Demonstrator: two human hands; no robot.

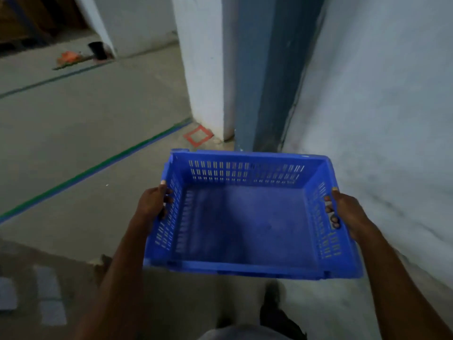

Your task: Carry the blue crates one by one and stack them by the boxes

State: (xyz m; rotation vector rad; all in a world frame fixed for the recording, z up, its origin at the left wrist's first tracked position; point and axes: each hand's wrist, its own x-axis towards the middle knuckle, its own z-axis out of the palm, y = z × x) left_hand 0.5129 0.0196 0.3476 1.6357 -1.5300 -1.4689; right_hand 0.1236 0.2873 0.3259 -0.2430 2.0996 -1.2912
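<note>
An empty blue crate (247, 222) with slotted walls hangs in the air in front of me, above the concrete floor. My left hand (153, 201) grips its left wall, fingers hooked through the handle slot. My right hand (344, 212) grips the right wall the same way, fingertips showing inside. The crate is held roughly level, its open top facing me. No boxes and no other crates are in view.
A white pillar (203, 69) and a grey-blue door frame (262, 77) stand just ahead. A pale wall (382, 106) runs along the right. A green-blue floor line (93, 170) crosses the left. A red taped square (198, 135) marks the floor by the pillar. A black bin (98, 50) and orange item (68, 57) lie far left.
</note>
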